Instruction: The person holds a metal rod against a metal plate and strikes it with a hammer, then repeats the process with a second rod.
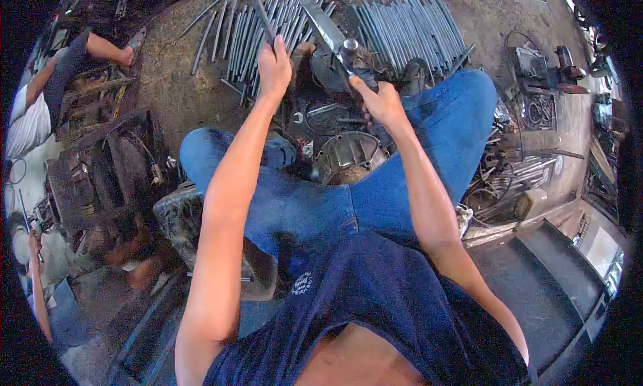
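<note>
My left hand (pixel 274 66) is closed around the lower end of a long, slim metal rod (pixel 260 10), which slants up past the top edge of view. In my right hand (pixel 380 103) is a broad, flat, blade-like metal tool (pixel 323 28), its bright face pointing up and left; its exact kind is unclear. Right beside this tool is a round, shiny metal top (pixel 349 45) over a dark block. Below my hands, between my knees, a round metal housing (pixel 353 150) rests near an open-ended wrench (pixel 299 117).
Metal rods lie in a left pile (pixel 242 48) and a right pile (pixel 410 34) on the dirt floor. At right stands a dark machine with a disc (pixel 559 71). More rods (pixel 519 175) lie beside my knee. Another person (pixel 40 111) sits at left; a second person's arm (pixel 38 279) shows below.
</note>
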### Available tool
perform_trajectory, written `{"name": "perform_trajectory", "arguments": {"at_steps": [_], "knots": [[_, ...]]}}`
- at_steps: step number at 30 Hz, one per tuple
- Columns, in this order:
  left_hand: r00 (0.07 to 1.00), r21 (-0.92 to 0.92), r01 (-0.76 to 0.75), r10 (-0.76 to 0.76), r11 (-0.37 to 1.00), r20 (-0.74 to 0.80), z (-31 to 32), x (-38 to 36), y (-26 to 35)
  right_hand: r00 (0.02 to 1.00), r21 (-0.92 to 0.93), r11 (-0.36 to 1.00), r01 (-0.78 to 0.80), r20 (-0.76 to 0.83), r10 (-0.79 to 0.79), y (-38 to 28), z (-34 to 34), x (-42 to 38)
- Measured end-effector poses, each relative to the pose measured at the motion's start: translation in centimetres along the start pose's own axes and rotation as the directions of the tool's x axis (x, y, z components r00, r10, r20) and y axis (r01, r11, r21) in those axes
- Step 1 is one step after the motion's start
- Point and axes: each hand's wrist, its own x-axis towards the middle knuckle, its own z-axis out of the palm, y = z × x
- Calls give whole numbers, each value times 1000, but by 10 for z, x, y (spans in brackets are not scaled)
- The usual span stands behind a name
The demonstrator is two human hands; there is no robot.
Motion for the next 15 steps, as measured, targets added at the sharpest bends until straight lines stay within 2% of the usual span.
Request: {"name": "perform_trajectory", "arguments": {"at_steps": [1, 2, 3, 4, 5, 6, 7, 8, 9, 11, 13, 14, 15], "knots": [[998, -40, 55, -55, 998, -10, -8, 3, 12, 1000, 4, 1000, 6, 2, -6, -1, 0, 0], [998, 44, 57, -57, 997, -4, -19, 3, 22, 1000, -7, 1000, -9, -2, 9, -3, 0, -1], [994, 70, 74, -79, 995, 71, -32, 0, 40, 1000, -21, 1000, -21, -7, 20, -5, -1, -1], [979, 15, 145, -145, 989, 146, -38, 1, 29, 1000, -20, 1000, -11, -3, 11, -7, -1, -2], [952, -34, 221, -208, 975, 225, -43, -1, 19, 1000, 70, 997, -26, 8, 25, -9, -2, -5], [890, -101, 368, -319, 924, 327, -52, -12, 37, 999, 157, 987, -41, 21, 38, -11, -2, -7], [804, -151, 510, -406, 847, 434, -62, -31, 59, 999, 156, 987, -35, 25, 31, -13, -4, -9], [799, -105, 510, -425, 854, 425, -64, -45, 62, 994, 196, 975, -100, 53, 92, -16, -6, -10], [847, -34, 402, -357, 915, 393, -58, -53, 34, 985, 234, 958, -165, 81, 150, -18, -8, -9], [855, -27, 375, -335, 927, 395, -54, -75, 29, 987, 238, 958, -157, 79, 142, -16, -8, -8], [817, -1, 428, -386, 904, 427, -44, -88, 25, 988, 239, 960, -149, 80, 134, -14, -6, -6], [842, -40, 393, -342, 919, 417, -36, -95, 14, 987, 230, 962, -150, 94, 131, -13, -6, -6], [828, 12, 429, -399, 903, 395, -31, -98, 17, 986, 219, 964, -149, 107, 128, -11, -7, -6]]}}
